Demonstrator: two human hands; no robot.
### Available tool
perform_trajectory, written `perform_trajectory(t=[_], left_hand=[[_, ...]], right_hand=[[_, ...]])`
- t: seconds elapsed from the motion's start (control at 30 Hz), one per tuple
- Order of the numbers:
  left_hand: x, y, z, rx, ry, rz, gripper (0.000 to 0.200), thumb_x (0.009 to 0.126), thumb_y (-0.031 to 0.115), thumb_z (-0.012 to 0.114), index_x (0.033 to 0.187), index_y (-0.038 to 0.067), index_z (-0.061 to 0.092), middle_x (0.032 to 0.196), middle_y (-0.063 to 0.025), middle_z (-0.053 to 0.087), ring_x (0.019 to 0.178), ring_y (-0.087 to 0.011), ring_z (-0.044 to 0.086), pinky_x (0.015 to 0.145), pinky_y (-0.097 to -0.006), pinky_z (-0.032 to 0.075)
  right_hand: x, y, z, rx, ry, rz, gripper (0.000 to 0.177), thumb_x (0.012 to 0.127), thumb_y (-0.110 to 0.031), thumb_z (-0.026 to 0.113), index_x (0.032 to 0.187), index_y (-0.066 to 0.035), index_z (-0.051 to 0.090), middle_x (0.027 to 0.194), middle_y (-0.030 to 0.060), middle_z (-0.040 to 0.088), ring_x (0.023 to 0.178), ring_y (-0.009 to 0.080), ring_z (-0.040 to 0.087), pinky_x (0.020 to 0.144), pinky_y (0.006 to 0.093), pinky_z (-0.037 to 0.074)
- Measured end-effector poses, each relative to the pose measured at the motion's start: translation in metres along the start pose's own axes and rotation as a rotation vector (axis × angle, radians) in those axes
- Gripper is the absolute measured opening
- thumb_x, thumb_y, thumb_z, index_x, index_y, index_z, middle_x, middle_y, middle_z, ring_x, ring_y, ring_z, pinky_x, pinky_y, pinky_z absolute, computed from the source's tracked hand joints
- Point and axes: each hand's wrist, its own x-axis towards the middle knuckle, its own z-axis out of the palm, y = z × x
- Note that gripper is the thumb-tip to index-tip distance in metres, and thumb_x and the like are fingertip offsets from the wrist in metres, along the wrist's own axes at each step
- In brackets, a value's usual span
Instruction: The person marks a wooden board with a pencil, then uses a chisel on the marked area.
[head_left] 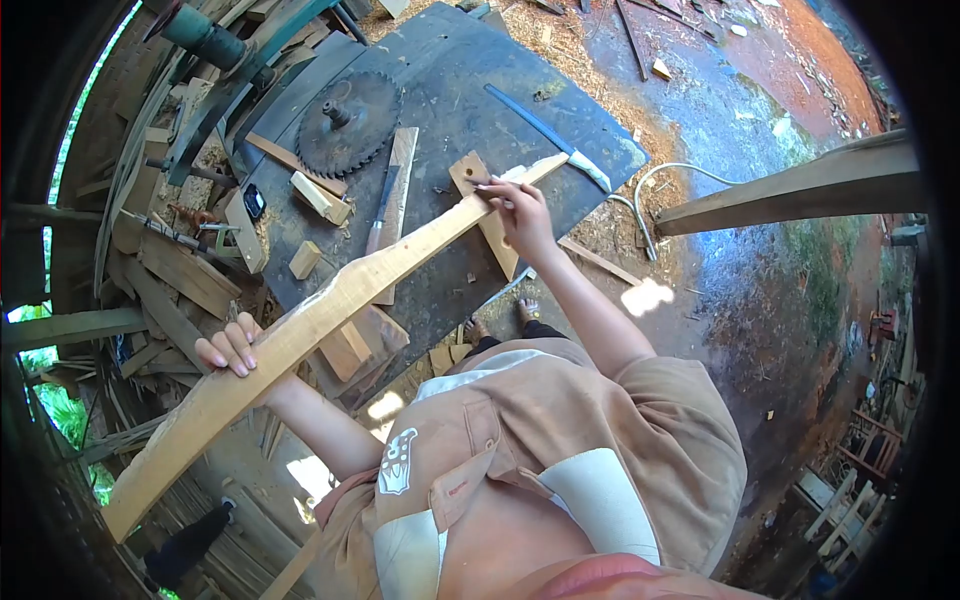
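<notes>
A long, curved piece of pale wood [330,300] slants across the view from lower left to upper right. My left hand [232,345] is closed around its edge, fingers lying over the upper face. Near its narrow far end, my right hand [520,215] has its fingers pinched at the wood's edge; a small dark thing by the fingertips is too small to name. Just beyond those fingers is a wooden piece with a hole [468,170]. A chisel-like tool [384,205] lies on a wooden strip [402,160] between my hands. Farther right rests a long dark blade with a pale wrapped handle [535,125].
A toothed circular saw blade [350,125] stands out on the dark metal table [440,75]. Wood blocks [318,197] lie near it. Left are a green machine [205,40] and piled offcuts [190,275]. A thick timber beam [790,185] juts in from the right, beside a pale cable [645,185].
</notes>
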Motion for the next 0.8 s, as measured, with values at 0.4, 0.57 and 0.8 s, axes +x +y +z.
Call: perform_trajectory(t=[0.4,0.57,0.8], left_hand=[[0.001,0.003,0.009,0.006,0.000,0.031,0.017,0.085,0.016,0.045,0.071,0.009,0.042,0.052,-0.0003,0.045,0.049,-0.0089,0.040,0.061,-0.0262,0.027],[0.003,0.006,0.015,0.029,-0.009,0.011,0.017,0.086,0.016,0.042,0.070,0.008,0.042,0.051,-0.0011,0.046,0.049,-0.0092,0.041,0.061,-0.0267,0.027],[0.002,0.006,0.013,0.026,-0.039,0.026,0.018,0.086,0.016,0.041,0.071,0.008,0.043,0.051,-0.0011,0.046,0.048,-0.0097,0.041,0.061,-0.0268,0.027]], right_hand=[[0.014,0.030,0.011,0.060,-0.162,0.358,0.015,0.080,-0.012,0.056,0.094,-0.012,0.060,0.082,0.0099,0.063,0.079,0.0249,0.061,0.068,0.0336,0.047],[-0.007,0.036,-0.002,0.299,-0.093,0.311,0.013,0.082,-0.008,0.054,0.094,-0.008,0.060,0.103,0.0122,0.060,0.094,0.0241,0.057,0.080,0.0341,0.044],[0.026,0.037,-0.015,0.106,-0.316,0.665,0.015,0.082,-0.007,0.052,0.095,-0.004,0.059,0.097,0.0108,0.062,0.087,0.0216,0.059,0.074,0.0292,0.047]])
